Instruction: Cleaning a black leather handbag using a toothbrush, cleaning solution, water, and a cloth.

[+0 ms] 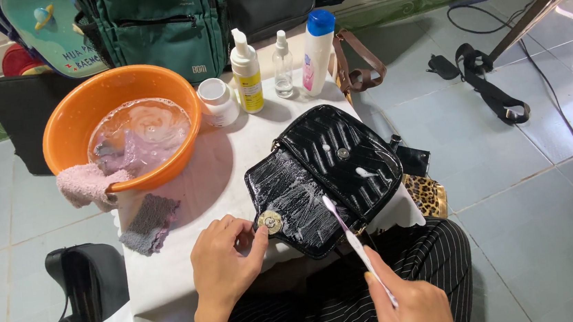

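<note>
A glossy black quilted handbag (341,156) lies open on a small table covered with white cloth (173,281), its flap smeared with white foam. My left hand (223,263) rests at the flap's near-left edge, thumb next to the round gold clasp (270,222). My right hand (409,302) grips a white toothbrush (352,238) whose head touches the foamy flap.
An orange basin (72,114) of soapy water with a pink cloth (85,185) on its rim stands at the left. A grey sponge (150,223), a white jar (218,102), a foam pump bottle (246,75), a clear spray bottle (283,64) and a blue-capped bottle (316,51) stand behind. Bags surround the table.
</note>
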